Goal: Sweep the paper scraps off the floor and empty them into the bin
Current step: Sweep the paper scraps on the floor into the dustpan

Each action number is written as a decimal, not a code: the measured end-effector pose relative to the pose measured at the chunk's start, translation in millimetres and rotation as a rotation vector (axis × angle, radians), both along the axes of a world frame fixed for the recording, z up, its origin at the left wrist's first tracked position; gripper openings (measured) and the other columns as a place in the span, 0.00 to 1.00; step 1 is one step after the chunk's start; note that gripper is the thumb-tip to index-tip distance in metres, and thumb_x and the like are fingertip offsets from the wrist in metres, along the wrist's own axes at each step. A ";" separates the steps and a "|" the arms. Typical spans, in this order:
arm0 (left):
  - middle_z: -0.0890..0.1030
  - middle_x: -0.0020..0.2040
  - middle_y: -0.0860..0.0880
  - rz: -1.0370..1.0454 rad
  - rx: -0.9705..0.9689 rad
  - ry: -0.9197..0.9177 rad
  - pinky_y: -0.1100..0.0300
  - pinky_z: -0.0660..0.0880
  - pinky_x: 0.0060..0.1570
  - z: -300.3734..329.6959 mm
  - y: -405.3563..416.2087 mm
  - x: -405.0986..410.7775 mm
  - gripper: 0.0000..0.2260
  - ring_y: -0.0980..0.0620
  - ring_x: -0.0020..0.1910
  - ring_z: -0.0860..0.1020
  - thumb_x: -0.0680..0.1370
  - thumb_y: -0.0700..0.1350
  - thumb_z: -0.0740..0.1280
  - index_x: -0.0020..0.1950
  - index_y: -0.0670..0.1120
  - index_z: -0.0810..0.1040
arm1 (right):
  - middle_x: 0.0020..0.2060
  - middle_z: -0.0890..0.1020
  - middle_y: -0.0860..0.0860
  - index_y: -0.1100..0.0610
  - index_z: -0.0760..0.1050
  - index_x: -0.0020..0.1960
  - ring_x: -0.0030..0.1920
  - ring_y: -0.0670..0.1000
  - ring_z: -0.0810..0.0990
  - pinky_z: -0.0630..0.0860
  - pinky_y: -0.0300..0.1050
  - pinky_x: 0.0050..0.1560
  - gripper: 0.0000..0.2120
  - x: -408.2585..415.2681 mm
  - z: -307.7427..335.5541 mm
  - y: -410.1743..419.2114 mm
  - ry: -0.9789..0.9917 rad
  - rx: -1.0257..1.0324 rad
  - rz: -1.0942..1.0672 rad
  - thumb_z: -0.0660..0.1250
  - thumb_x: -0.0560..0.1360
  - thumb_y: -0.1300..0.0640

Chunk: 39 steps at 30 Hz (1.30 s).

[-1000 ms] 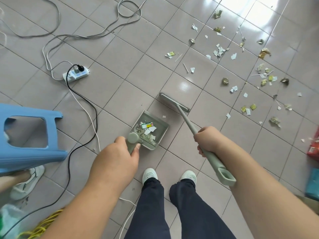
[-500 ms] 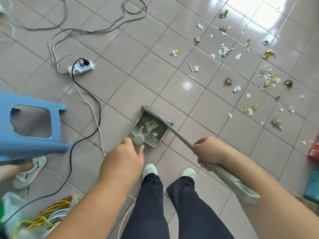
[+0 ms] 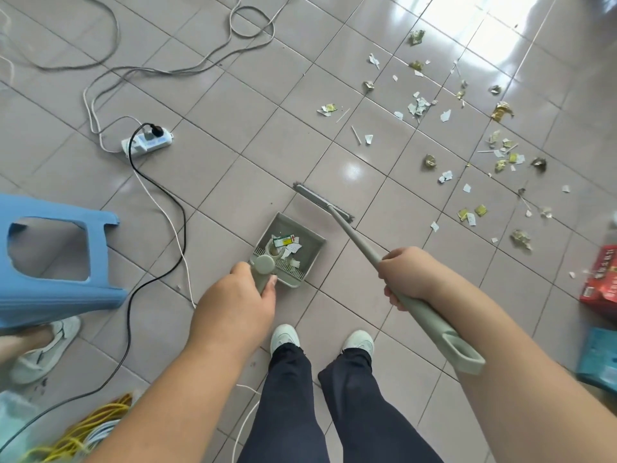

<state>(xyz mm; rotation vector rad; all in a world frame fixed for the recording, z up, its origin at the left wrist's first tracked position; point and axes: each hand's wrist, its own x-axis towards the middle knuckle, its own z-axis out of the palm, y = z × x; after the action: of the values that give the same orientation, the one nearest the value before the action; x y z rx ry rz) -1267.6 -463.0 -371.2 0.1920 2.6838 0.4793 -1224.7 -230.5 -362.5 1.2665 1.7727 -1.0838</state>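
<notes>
My left hand (image 3: pixel 238 297) grips the handle of a grey-green dustpan (image 3: pixel 309 253) that rests on the tiled floor in front of my feet, with several paper scraps (image 3: pixel 285 243) lying inside it. My right hand (image 3: pixel 405 274) holds the long handle of a matching broom (image 3: pixel 354 240). Its brush head (image 3: pixel 322 202) sits on the floor just beyond the pan's far right edge. Many more paper scraps (image 3: pixel 467 152) are scattered over the tiles to the upper right. No bin is in view.
A white power strip (image 3: pixel 147 143) with black and white cables trailing lies to the left. A blue plastic stool (image 3: pixel 50 262) is tipped at far left beside another person's shoe (image 3: pixel 43 349). Yellow cord (image 3: pixel 83 429) lies bottom left; red (image 3: pixel 601 282) and teal packages (image 3: pixel 601 359) sit at right.
The broom head swept in to the dustpan's mouth half a second ago, then moved back out to the floor beyond the pan. The dustpan stayed in my left hand.
</notes>
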 end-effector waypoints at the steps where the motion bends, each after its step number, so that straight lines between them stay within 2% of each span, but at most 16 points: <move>1: 0.77 0.35 0.45 0.003 0.013 0.001 0.57 0.63 0.31 1.9 3.3 -4.0 0.14 0.45 0.32 0.67 0.76 0.55 0.61 0.41 0.45 0.66 | 0.27 0.75 0.58 0.61 0.73 0.46 0.13 0.50 0.70 0.71 0.35 0.20 0.08 -0.8 -0.1 0.0 -0.002 0.001 -0.003 0.55 0.74 0.63; 6: 0.72 0.32 0.47 -0.024 0.047 0.018 0.57 0.64 0.32 10.2 29.0 -34.0 0.14 0.44 0.32 0.68 0.76 0.56 0.61 0.42 0.44 0.69 | 0.28 0.74 0.58 0.61 0.72 0.44 0.12 0.49 0.69 0.70 0.35 0.18 0.08 -5.6 -1.5 9.2 -0.011 -0.020 -0.042 0.54 0.74 0.65; 11: 0.72 0.34 0.47 -0.047 0.071 0.064 0.56 0.64 0.33 9.2 70.6 -71.2 0.15 0.44 0.34 0.68 0.76 0.56 0.61 0.44 0.43 0.70 | 0.28 0.76 0.57 0.62 0.74 0.47 0.15 0.50 0.72 0.72 0.37 0.22 0.09 -19.1 -10.8 49.1 -0.011 0.026 -0.023 0.55 0.74 0.64; 17: 0.72 0.34 0.47 -0.079 0.092 0.111 0.56 0.65 0.34 -1.1 148.0 -126.6 0.15 0.44 0.34 0.68 0.76 0.56 0.61 0.43 0.43 0.71 | 0.31 0.77 0.59 0.61 0.73 0.50 0.22 0.54 0.75 0.75 0.41 0.27 0.08 -53.6 -25.6 130.4 0.004 0.084 -0.045 0.57 0.75 0.63; 29: 0.72 0.34 0.47 -0.087 0.020 0.126 0.56 0.65 0.33 4.6 281.9 -241.7 0.15 0.44 0.34 0.68 0.76 0.55 0.61 0.44 0.43 0.71 | 0.30 0.77 0.59 0.65 0.73 0.52 0.21 0.53 0.74 0.73 0.39 0.24 0.10 -175.8 -31.7 285.3 0.035 0.099 -0.115 0.56 0.75 0.64; 32: 0.72 0.34 0.48 -0.115 0.012 0.117 0.57 0.65 0.33 1.8 302.7 -270.5 0.15 0.44 0.34 0.69 0.76 0.55 0.61 0.44 0.43 0.70 | 0.29 0.78 0.60 0.65 0.72 0.53 0.23 0.54 0.75 0.76 0.43 0.29 0.10 -214.7 -46.3 302.1 0.039 0.103 -0.143 0.57 0.75 0.63; 37: 0.69 0.32 0.49 -0.144 -0.033 0.070 0.57 0.65 0.33 -5.2 329.7 -316.4 0.13 0.45 0.33 0.68 0.77 0.54 0.61 0.44 0.44 0.69 | 0.24 0.80 0.62 0.67 0.69 0.54 0.27 0.59 0.80 0.82 0.59 0.46 0.12 -268.9 -69.7 314.4 0.001 0.039 -0.233 0.56 0.73 0.63; 39: 0.70 0.33 0.49 -0.117 -0.038 0.040 0.57 0.65 0.33 -6.1 333.5 -333.1 0.13 0.45 0.33 0.69 0.77 0.54 0.60 0.45 0.43 0.69 | 0.24 0.80 0.63 0.66 0.68 0.55 0.27 0.59 0.81 0.81 0.60 0.47 0.12 -288.0 -74.2 315.8 -0.024 -0.008 -0.281 0.55 0.74 0.63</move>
<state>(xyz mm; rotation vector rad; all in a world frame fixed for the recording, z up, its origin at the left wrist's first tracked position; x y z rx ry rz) -1600.7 -129.5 -377.2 0.3486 2.6992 0.3916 -1512.7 85.2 -436.7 1.5506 1.6035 -1.2218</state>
